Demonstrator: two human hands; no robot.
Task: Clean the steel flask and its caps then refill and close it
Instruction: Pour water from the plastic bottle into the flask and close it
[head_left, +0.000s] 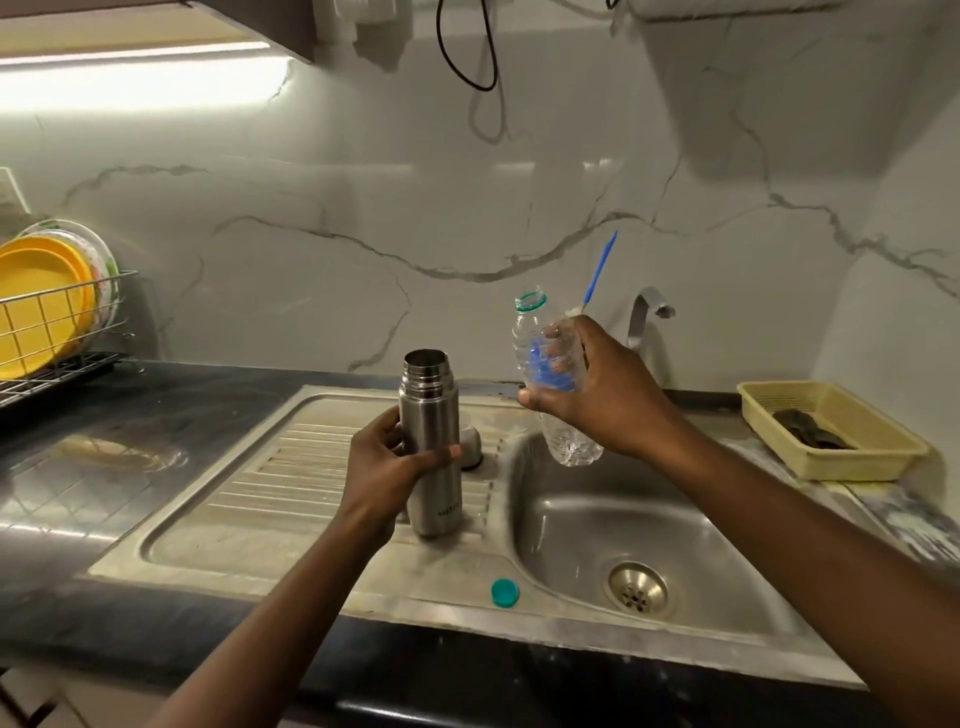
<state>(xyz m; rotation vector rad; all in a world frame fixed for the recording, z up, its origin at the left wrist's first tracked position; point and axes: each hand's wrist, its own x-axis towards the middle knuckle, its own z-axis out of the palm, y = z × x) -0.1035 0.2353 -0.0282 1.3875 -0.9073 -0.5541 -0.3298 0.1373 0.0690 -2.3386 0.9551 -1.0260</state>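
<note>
Centre: my left hand (387, 467) grips the open flask (430, 415), my right hand (602, 400) the uncapped bottle (535, 338). I expect spillage if their mouths misalign during pouring.

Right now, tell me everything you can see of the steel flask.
The steel flask is a brushed-metal cylinder with a narrower threaded neck, uncapped, its mouth open. It stands upright, its base apparently resting on the ribbed drainboard left of the basin. The left hand grips its middle. Small dark lettering marks its lower body.
</note>
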